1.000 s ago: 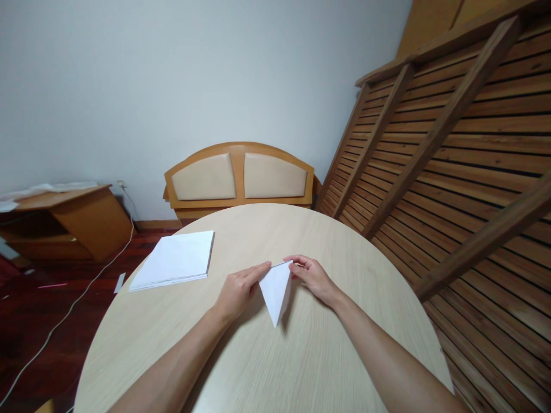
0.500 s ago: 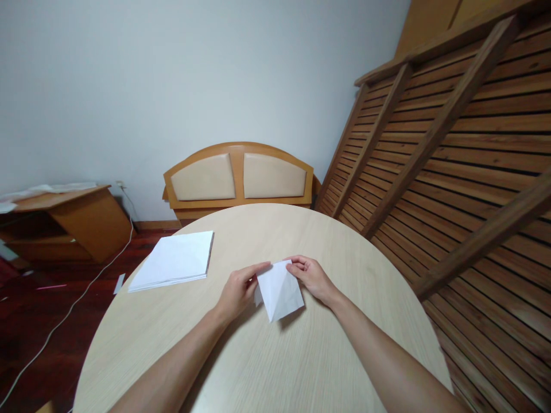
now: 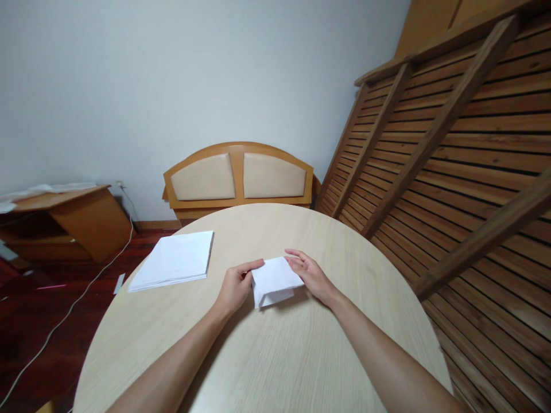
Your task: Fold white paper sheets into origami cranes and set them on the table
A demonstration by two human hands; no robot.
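With 12 o'clock pointing away from the person, the folded paper (image 3: 275, 275) sits at the middle of the clock, between the two hands, on or just above the counter (image 3: 267, 361). Its far edge slants slightly; toward 6 o'clock a lower flap stands away from the upper layer, leaving a narrow opening along the near edge.

The left hand (image 3: 236, 288) is at 9 o'clock, its fingers clamped on the paper's left edge, thumb on top. The right hand (image 3: 313, 279) is at 3 o'clock, thumb over the paper's right-hand part and index finger apart from it, past the far edge; the other fingers are hidden, so I cannot tell whether they pinch the sheet.

At 10 o'clock a stack of white sheets (image 3: 176, 258) lies with its outer corner at the counter's rim; bare wood grain separates the stack from the left hand. There is room to move toward 12 o'clock as far as the curved rim, and toward 6 o'clock between the forearms. Past the rim stand a headboard (image 3: 239, 172) at 11 to 12 o'clock and a tilted slatted wooden panel (image 3: 430, 172) from 1 to 4 o'clock.
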